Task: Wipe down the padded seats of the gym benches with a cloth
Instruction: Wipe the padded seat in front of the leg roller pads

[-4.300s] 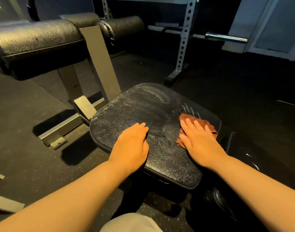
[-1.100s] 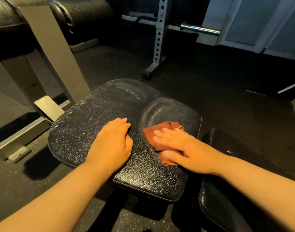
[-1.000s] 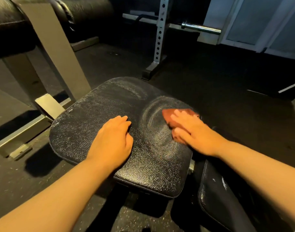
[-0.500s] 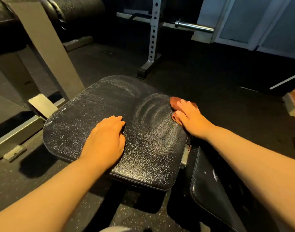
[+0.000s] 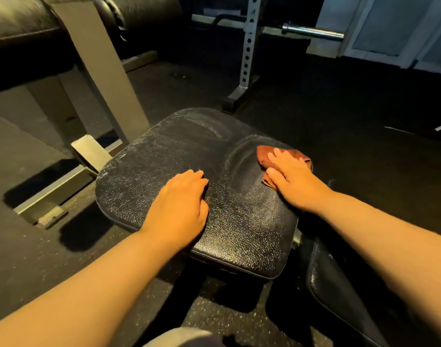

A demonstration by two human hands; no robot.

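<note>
A black padded bench seat (image 5: 164, 156) with a cracked, dusty surface fills the middle of the view. My left hand (image 5: 180, 206) lies flat on its near middle, fingers straight. My right hand (image 5: 293, 180) presses a reddish-brown cloth (image 5: 263, 154) flat against the seat's far right edge; most of the cloth is hidden under the palm. Curved wipe marks show on the pad between my hands.
A second black pad (image 5: 339, 291) slopes down at the lower right. A grey metal frame (image 5: 99, 71) with black roller pads (image 5: 22, 18) stands at the left. A perforated rack upright (image 5: 248, 48) and a barbell end (image 5: 314, 31) stand behind, on dark rubber floor.
My right hand slid the cloth from the seat's middle out to its far right edge, leaving curved wipe marks. My left hand stayed flat in place.
</note>
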